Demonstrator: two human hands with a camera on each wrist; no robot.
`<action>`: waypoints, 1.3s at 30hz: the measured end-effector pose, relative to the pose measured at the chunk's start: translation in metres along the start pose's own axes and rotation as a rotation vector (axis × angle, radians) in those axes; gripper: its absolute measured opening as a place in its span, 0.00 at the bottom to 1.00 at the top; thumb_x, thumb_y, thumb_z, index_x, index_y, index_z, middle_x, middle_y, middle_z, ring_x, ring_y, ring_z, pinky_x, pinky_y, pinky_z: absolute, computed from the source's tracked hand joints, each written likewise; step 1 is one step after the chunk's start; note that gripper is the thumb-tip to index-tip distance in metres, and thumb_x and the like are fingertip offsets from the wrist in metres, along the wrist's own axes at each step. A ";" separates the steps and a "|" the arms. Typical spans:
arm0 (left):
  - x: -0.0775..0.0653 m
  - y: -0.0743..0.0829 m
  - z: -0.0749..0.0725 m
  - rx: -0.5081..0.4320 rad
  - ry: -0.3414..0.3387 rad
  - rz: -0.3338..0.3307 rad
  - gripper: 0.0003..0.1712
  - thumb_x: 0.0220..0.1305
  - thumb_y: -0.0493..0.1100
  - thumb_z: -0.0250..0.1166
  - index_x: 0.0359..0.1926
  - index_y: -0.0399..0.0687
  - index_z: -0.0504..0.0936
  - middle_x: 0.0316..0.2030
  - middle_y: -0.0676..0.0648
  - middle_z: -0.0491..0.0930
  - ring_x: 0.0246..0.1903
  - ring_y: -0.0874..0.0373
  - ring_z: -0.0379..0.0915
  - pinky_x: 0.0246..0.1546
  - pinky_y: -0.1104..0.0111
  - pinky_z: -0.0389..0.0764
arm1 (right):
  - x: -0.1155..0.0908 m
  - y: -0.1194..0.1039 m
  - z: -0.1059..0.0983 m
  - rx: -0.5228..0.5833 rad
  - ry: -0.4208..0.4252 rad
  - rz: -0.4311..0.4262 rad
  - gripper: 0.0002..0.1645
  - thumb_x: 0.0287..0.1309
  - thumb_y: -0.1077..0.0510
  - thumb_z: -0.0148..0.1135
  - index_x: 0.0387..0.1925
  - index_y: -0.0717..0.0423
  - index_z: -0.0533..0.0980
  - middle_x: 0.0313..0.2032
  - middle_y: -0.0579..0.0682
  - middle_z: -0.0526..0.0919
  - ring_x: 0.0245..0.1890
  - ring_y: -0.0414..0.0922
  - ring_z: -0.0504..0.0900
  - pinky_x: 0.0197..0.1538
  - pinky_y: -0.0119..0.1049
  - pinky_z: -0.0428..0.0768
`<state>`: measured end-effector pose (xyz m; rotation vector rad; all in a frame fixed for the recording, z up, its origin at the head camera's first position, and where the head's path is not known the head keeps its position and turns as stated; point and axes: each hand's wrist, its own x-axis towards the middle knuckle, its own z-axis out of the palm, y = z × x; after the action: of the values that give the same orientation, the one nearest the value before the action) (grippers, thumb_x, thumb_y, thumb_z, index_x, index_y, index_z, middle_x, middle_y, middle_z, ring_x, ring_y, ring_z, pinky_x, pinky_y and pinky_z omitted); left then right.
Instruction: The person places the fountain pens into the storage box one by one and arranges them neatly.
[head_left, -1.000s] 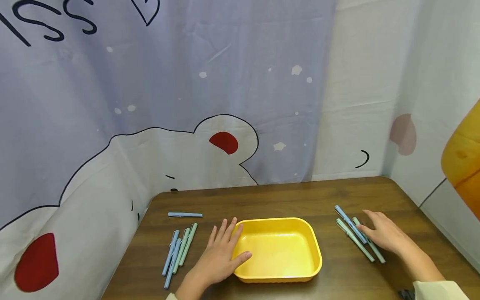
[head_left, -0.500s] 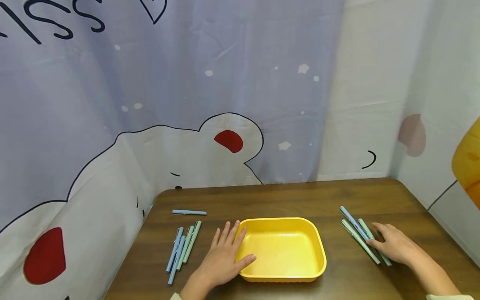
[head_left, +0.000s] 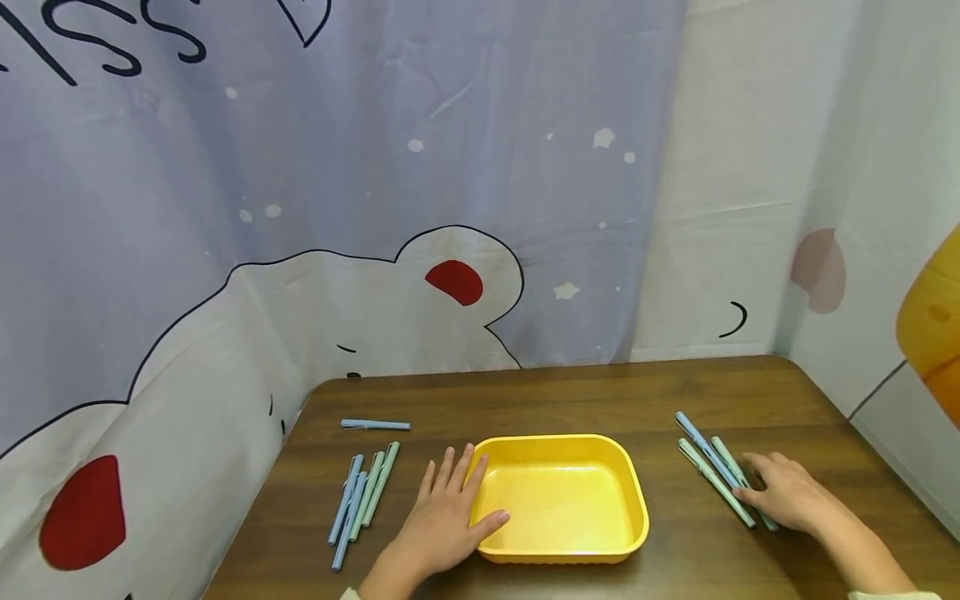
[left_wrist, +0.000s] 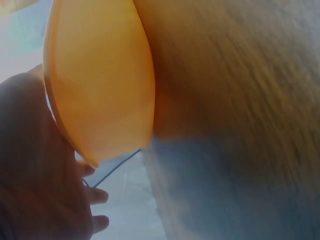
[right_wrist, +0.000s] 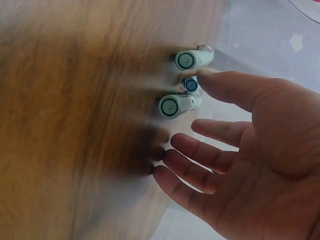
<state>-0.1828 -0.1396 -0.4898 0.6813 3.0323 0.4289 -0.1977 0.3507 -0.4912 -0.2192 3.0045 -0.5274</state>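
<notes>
My left hand (head_left: 442, 521) lies with fingers spread on the left rim of a yellow plastic tray (head_left: 558, 558), thumb reaching over its inside. In the left wrist view, the same hand (left_wrist: 45, 165) is against the tray's outer wall (left_wrist: 102, 85). At the right, my right hand (head_left: 791, 492) is beside two green pens (head_left: 716, 483) and a blue pen (head_left: 697, 435). Its thumb is at the pens' near part, and its other fingers extend along their right side. The right wrist view shows the thumb (right_wrist: 230, 87) close by the blue pen's end (right_wrist: 190, 84), fingers apart from the thumb.
Left of the tray, two blue pens (head_left: 346, 500) and two green pens (head_left: 381, 483) lie in a slanted group. Another blue pen (head_left: 375, 425) lies crosswise behind them. A printed curtain (head_left: 450, 167) borders the wooden table (head_left: 570, 400) at the back and sides.
My right hand has drawn back toward the near end of the right-hand pens and lowered its thumb beside them. The left hand stays on the tray. The head view has shifted slightly.
</notes>
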 end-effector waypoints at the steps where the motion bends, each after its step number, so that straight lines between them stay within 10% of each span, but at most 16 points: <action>1: 0.000 0.000 0.000 -0.002 -0.002 -0.005 0.46 0.62 0.74 0.39 0.73 0.57 0.45 0.73 0.48 0.37 0.71 0.44 0.30 0.67 0.42 0.36 | 0.000 0.000 0.001 -0.004 0.003 -0.001 0.40 0.54 0.42 0.62 0.55 0.71 0.68 0.49 0.71 0.72 0.50 0.71 0.67 0.46 0.63 0.69; 23: -0.001 -0.001 0.006 0.010 0.010 -0.014 0.46 0.62 0.74 0.40 0.73 0.56 0.47 0.73 0.50 0.36 0.71 0.42 0.33 0.66 0.40 0.37 | 0.007 -0.002 0.002 0.061 0.001 0.019 0.25 0.50 0.56 0.65 0.49 0.66 0.72 0.24 0.46 0.69 0.25 0.41 0.68 0.27 0.36 0.67; 39: 0.000 0.000 0.005 0.009 -0.004 -0.023 0.46 0.61 0.75 0.39 0.73 0.57 0.45 0.73 0.51 0.34 0.71 0.42 0.32 0.65 0.39 0.38 | 0.002 -0.001 -0.012 0.316 0.010 0.087 0.26 0.57 0.62 0.56 0.57 0.68 0.66 0.36 0.53 0.75 0.29 0.44 0.74 0.27 0.36 0.75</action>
<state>-0.1828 -0.1383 -0.4947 0.6468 3.0373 0.4127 -0.2006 0.3532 -0.4798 -0.0635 2.8679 -0.9798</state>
